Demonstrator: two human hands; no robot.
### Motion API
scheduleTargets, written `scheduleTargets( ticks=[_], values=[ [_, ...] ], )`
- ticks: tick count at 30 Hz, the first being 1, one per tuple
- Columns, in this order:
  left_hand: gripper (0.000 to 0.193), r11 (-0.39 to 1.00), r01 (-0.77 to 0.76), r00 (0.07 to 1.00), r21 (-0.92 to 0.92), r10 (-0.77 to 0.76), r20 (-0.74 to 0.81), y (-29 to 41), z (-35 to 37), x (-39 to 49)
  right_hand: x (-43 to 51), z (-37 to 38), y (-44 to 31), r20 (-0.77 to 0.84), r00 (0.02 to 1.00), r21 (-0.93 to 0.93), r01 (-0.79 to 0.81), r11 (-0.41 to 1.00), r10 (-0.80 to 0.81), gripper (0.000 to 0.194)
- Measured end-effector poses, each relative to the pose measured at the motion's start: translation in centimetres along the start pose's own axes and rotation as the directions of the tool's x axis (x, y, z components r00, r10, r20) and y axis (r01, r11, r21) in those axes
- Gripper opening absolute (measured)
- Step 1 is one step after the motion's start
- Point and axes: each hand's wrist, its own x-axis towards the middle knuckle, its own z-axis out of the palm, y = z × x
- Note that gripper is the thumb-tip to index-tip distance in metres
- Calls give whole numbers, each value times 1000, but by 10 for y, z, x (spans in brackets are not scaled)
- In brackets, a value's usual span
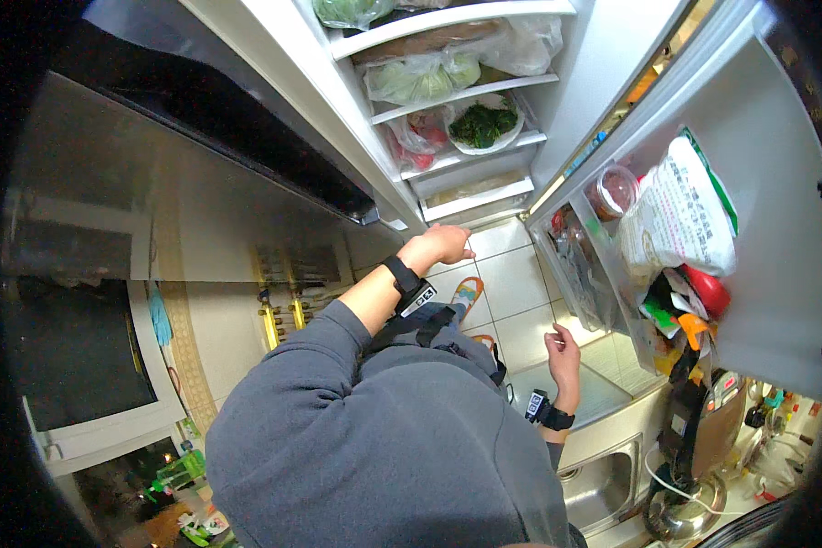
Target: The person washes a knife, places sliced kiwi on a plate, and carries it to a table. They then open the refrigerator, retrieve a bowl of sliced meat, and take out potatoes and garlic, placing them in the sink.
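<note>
An open refrigerator (553,109) stands before me, its door (760,288) swung out to the right. My left hand (444,244) hovers in front of the lowest drawer (479,195), with nothing seen in it and the fingers partly bent. Lower right, my right hand (563,356) hangs over the tiled floor near the door's bottom bin, loosely curled and without any visible object. On the shelves are a bagged green cabbage (425,79), a white bowl of dark leafy greens (483,125) and a plastic bag with red items (421,137).
Door bins hold a white printed bag (681,212), a lidded clear jar (615,192) and a red packet (707,291). A steel sink (599,483) and metal pot (685,507) are at lower right. Left stands a glossy dark cabinet panel (144,185); yellow-handled pipe valves (270,325) lie below it.
</note>
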Motion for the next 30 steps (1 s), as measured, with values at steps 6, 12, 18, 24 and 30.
scheduleTargets(
  ticks=[6,12,18,24,30],
  values=[
    [61,972,-142,950,-185,81,-303,-13,-6,19,21,20,-18,109,994,-50,19,999,-14,37],
    [37,863,-373,477,-341,-136,-868,-8,-95,73,28,24,-27,141,987,-47,85,995,-78,37],
    [22,988,-126,199,89,113,-973,-10,-183,136,34,27,-37,174,979,-24,112,993,-106,37],
    [42,881,196,431,430,316,-845,-70,-207,176,35,35,-42,208,977,-30,54,998,-47,37],
    [43,900,249,326,358,270,-906,-91,-199,156,42,30,-45,205,968,-75,166,983,-148,35]
  ],
)
